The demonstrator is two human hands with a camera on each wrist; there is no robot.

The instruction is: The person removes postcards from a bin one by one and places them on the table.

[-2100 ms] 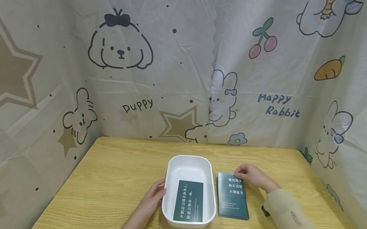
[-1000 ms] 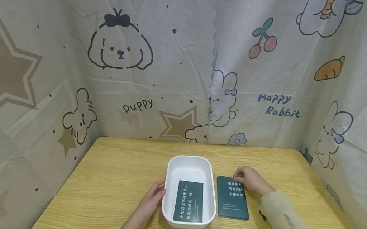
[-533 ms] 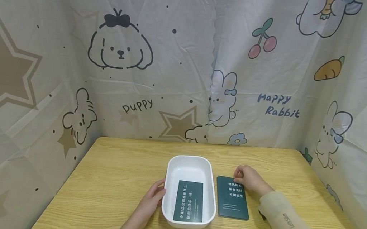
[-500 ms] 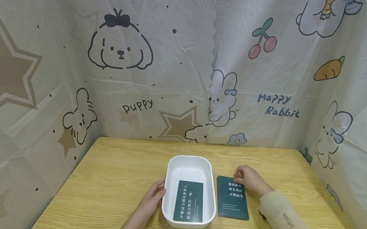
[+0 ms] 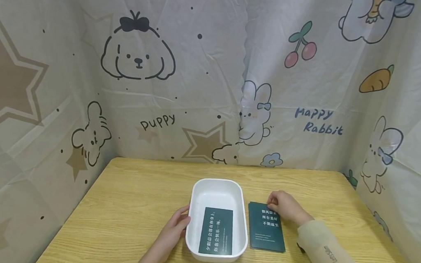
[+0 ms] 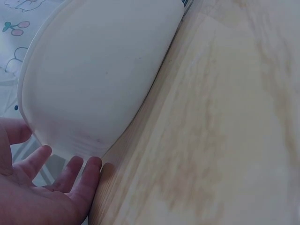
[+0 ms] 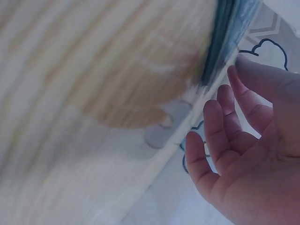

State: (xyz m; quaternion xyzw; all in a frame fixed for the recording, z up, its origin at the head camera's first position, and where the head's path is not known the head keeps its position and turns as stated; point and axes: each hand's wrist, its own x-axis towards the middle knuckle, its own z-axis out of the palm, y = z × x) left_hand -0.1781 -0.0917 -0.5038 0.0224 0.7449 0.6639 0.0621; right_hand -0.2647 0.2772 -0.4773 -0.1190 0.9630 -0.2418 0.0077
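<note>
A white rectangular tray (image 5: pixel 218 192) stands on the table in the head view, with a dark green card (image 5: pixel 217 235) lying flat in its near part. My left hand (image 5: pixel 171 231) rests on the tray's left side; the left wrist view shows its fingertips (image 6: pixel 91 166) against the outer wall. To the right of the tray lies a stack of dark green cards (image 5: pixel 266 233) with white lettering. At the stack's far right corner my right hand (image 5: pixel 288 205) pinches the edge of the top card between thumb and index finger. How many cards it pinches cannot be told.
The wooden table (image 5: pixel 134 200) extends on both sides of the tray and stack. A cream curtain (image 5: pixel 186 63) printed with cartoon animals surrounds its back and sides. A small black thing (image 5: pixel 301 247) shows partly under the right sleeve.
The far edge of the top card, raised about two seconds ago, is lower now, level with the stack. My right hand has come slightly nearer with it. The left hand and tray stay still.
</note>
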